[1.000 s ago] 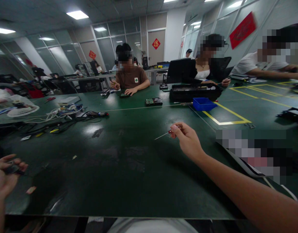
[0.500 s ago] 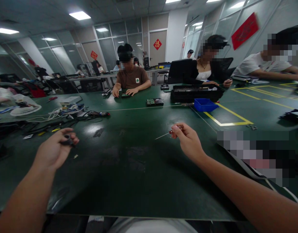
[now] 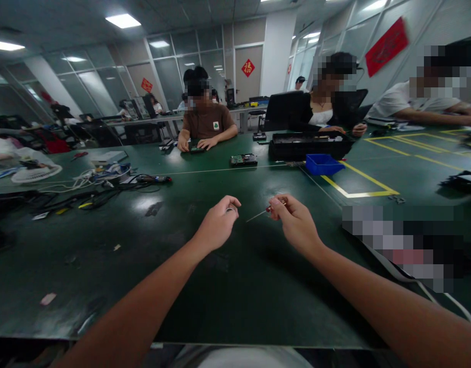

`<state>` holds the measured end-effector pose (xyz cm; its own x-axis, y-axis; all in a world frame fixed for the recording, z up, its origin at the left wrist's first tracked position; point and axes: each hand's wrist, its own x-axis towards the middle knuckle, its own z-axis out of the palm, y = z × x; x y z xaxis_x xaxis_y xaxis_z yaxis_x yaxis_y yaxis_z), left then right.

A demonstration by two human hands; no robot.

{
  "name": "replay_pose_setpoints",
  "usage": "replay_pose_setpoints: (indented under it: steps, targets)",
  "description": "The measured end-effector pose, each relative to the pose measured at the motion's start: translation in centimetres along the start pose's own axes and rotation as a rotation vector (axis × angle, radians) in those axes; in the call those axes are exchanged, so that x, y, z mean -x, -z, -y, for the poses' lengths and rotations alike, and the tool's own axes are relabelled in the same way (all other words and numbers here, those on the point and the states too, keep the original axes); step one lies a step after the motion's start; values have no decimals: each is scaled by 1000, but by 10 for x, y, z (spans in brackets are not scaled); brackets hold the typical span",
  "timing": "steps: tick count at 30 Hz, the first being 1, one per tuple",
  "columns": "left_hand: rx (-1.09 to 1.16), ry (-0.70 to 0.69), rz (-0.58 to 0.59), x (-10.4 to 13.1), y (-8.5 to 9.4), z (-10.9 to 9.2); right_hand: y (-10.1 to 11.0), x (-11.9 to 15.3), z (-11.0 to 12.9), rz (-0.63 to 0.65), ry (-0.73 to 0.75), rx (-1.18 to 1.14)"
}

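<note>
Above the middle of the green table (image 3: 204,312), my left hand (image 3: 220,225) is closed around a small dark round piece (image 3: 230,209). Fingers cover most of that piece, so its kind is unclear. Just to its right, my right hand (image 3: 298,220) grips a screwdriver (image 3: 258,215) with a reddish handle. The thin metal shaft points left and slightly down, its tip close to my left fingers but apart from them.
Farther off lie a green circuit-board drive (image 3: 243,160), a blue bin (image 3: 324,164) and a long black case (image 3: 310,147). Cables (image 3: 108,176) clutter the left side; a blurred-out flat device (image 3: 400,250) is at right. Co-workers sit across the table, one handling a board (image 3: 197,150).
My left hand has swung right, from the table's left side to beside the screwdriver tip, still holding the dark piece. My right hand has barely moved.
</note>
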<state>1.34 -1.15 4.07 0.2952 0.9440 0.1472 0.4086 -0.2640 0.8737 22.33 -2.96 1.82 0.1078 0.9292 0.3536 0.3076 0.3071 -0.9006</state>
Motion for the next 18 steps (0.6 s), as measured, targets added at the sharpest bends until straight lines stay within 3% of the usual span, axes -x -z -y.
replay_pose_setpoints:
  steps: [3, 7, 14, 18]
  targets:
    - [-204, -28, 12, 2, -8, 18, 1, 0, 0, -17, 12, 3]
    - [-242, -51, 38, 4, -4, 35, 0, 4, 0, 63, 39, -101]
    - [-218, -166, -2, 2, 3, 38, -5, 8, 3, 150, -1, -86]
    - [-200, -151, 3, 3, 1, 37, -5, 8, 3, 155, -3, -64]
